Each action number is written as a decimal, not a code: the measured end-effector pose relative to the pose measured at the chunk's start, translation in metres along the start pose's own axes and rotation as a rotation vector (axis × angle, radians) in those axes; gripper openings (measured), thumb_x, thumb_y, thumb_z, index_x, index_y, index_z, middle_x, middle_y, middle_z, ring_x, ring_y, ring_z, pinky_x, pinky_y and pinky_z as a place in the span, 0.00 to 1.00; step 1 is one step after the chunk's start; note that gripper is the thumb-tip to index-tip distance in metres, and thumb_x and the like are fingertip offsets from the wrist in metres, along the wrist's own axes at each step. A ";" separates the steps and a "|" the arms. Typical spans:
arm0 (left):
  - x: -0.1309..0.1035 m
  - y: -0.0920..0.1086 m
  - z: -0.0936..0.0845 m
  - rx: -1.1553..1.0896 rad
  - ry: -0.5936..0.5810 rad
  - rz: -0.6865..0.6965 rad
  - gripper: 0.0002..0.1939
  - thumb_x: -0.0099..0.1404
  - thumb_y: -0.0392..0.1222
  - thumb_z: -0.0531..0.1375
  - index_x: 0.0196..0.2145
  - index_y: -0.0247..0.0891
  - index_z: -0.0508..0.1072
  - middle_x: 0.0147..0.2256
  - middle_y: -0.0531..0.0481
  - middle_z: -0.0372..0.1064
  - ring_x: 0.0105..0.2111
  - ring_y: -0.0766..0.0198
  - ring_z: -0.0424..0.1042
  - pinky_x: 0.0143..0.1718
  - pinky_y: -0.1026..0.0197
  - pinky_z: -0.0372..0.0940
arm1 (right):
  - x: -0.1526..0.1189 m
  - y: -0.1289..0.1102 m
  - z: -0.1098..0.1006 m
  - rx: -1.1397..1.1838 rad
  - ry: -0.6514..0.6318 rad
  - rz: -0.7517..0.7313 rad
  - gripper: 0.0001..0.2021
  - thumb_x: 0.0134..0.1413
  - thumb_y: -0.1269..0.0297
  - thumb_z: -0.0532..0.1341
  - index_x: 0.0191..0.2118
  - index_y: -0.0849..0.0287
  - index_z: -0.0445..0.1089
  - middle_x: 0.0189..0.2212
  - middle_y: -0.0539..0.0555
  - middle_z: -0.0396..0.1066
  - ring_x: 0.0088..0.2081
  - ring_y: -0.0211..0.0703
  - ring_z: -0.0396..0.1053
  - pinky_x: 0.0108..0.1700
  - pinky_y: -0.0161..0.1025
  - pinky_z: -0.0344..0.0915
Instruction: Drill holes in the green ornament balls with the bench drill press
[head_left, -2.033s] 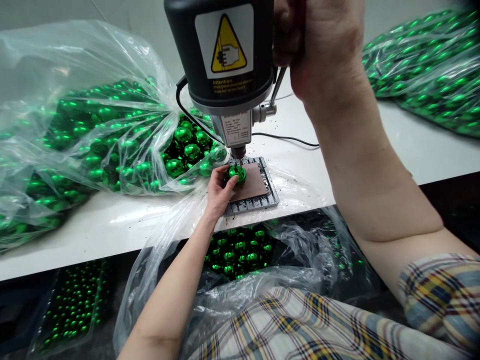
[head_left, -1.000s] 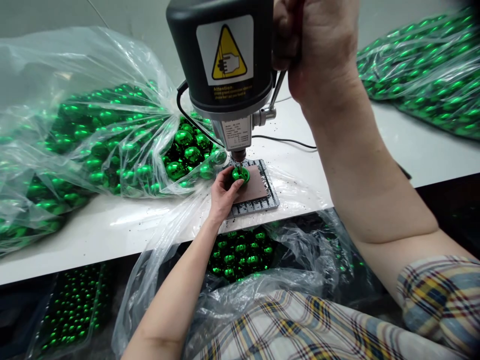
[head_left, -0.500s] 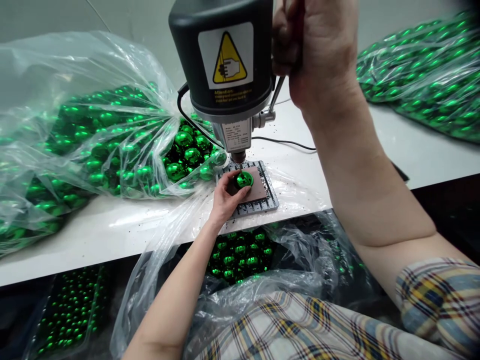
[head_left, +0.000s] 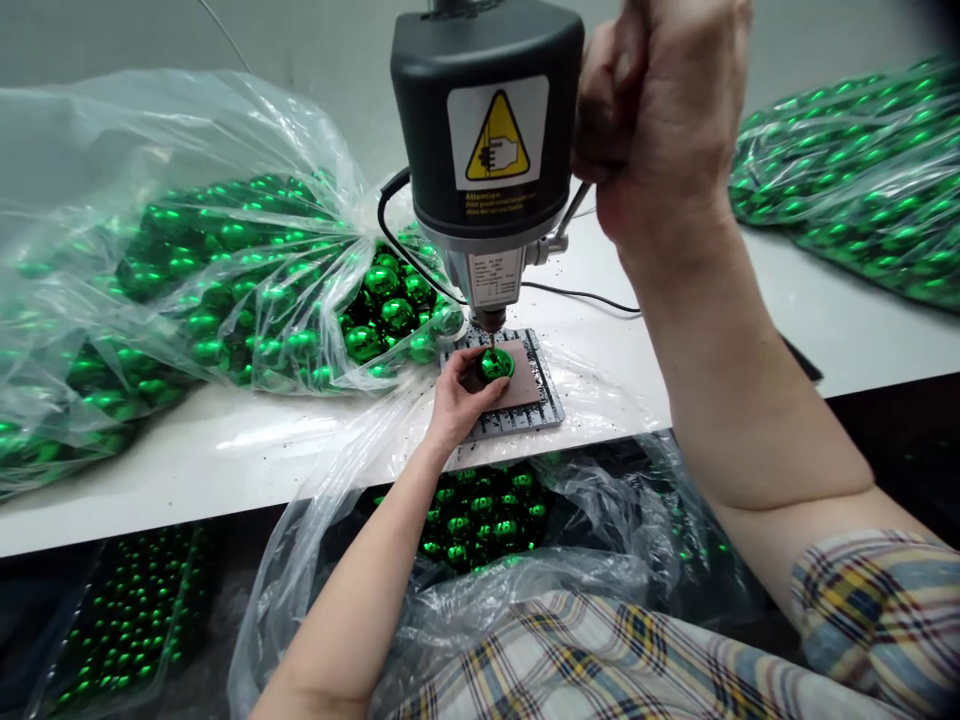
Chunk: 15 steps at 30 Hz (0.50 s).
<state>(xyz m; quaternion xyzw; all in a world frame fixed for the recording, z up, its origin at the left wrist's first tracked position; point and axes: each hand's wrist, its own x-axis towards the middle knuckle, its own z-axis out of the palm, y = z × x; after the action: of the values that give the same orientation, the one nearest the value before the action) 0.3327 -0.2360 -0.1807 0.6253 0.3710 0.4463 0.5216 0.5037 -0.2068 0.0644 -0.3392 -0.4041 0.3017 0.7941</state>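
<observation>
A shiny green ball (head_left: 496, 365) sits on a brownish pad (head_left: 525, 378) on the slotted metal base (head_left: 553, 400) of a black drill press (head_left: 487, 120). Thumb and fingers of my left hand (head_left: 459, 398) pinch the ball from its left side. The thin bit hangs directly over the ball; whether it has entered cannot be made out. Up at the right of the motor housing, my right hand (head_left: 660, 110) is wrapped round the press lever (head_left: 576, 205), whose grip is hidden in the fist.
An open plastic bag of green balls (head_left: 247, 270) lies left of the press, and another bag (head_left: 862, 180) at the back right. Below the table edge is an open bag of balls (head_left: 480, 515), with one more (head_left: 127, 620) at lower left. A black cable (head_left: 585, 292) runs behind.
The whole view has shifted, so the press and both hands appear farther right. My left hand still pinches the ball and my right hand still grips the lever.
</observation>
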 end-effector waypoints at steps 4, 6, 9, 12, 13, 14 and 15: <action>0.000 0.001 0.001 -0.006 -0.004 0.005 0.27 0.54 0.48 0.74 0.49 0.39 0.72 0.47 0.43 0.77 0.47 0.56 0.76 0.54 0.51 0.70 | -0.011 0.006 -0.007 0.066 -0.058 -0.169 0.30 0.70 0.76 0.50 0.13 0.54 0.51 0.06 0.40 0.47 0.08 0.31 0.41 0.11 0.35 0.34; 0.000 0.001 0.001 -0.015 0.002 0.004 0.27 0.54 0.47 0.74 0.49 0.38 0.72 0.47 0.43 0.76 0.48 0.56 0.76 0.54 0.50 0.70 | -0.019 0.009 -0.012 0.096 -0.092 -0.281 0.28 0.68 0.79 0.52 0.15 0.53 0.53 0.08 0.40 0.46 0.09 0.31 0.41 0.11 0.36 0.35; 0.000 0.001 0.001 -0.016 0.004 -0.001 0.27 0.54 0.46 0.74 0.49 0.38 0.71 0.48 0.42 0.76 0.48 0.55 0.76 0.54 0.50 0.70 | -0.032 0.011 -0.019 0.097 -0.130 -0.393 0.26 0.65 0.80 0.55 0.15 0.54 0.57 0.09 0.40 0.46 0.09 0.31 0.43 0.12 0.37 0.37; -0.001 0.002 0.000 -0.007 -0.006 -0.007 0.27 0.55 0.45 0.73 0.49 0.38 0.71 0.48 0.42 0.76 0.49 0.55 0.75 0.56 0.48 0.69 | -0.044 0.014 -0.026 0.128 -0.176 -0.454 0.24 0.61 0.74 0.63 0.14 0.57 0.63 0.09 0.41 0.48 0.10 0.30 0.46 0.13 0.37 0.41; -0.001 0.003 0.000 -0.005 -0.007 -0.009 0.27 0.55 0.45 0.73 0.49 0.38 0.71 0.48 0.42 0.76 0.49 0.55 0.75 0.56 0.48 0.69 | -0.048 0.016 -0.029 0.134 -0.189 -0.473 0.20 0.60 0.71 0.65 0.16 0.58 0.69 0.09 0.41 0.48 0.10 0.29 0.47 0.14 0.37 0.44; -0.001 0.004 0.000 -0.003 -0.006 -0.010 0.27 0.55 0.45 0.73 0.49 0.39 0.71 0.48 0.42 0.76 0.49 0.55 0.75 0.56 0.48 0.69 | -0.051 0.018 -0.032 0.131 -0.196 -0.489 0.15 0.59 0.68 0.67 0.21 0.58 0.75 0.10 0.41 0.48 0.11 0.29 0.48 0.15 0.36 0.47; -0.001 0.004 0.000 0.001 -0.006 -0.011 0.27 0.55 0.45 0.73 0.49 0.39 0.71 0.48 0.42 0.76 0.49 0.55 0.75 0.56 0.48 0.69 | -0.054 0.020 -0.034 0.122 -0.193 -0.505 0.11 0.59 0.65 0.68 0.25 0.56 0.79 0.10 0.40 0.48 0.11 0.28 0.48 0.16 0.36 0.50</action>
<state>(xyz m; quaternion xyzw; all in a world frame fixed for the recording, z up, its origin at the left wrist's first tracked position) 0.3323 -0.2379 -0.1769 0.6249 0.3728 0.4415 0.5249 0.5015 -0.2459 0.0099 -0.1491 -0.5308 0.1489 0.8209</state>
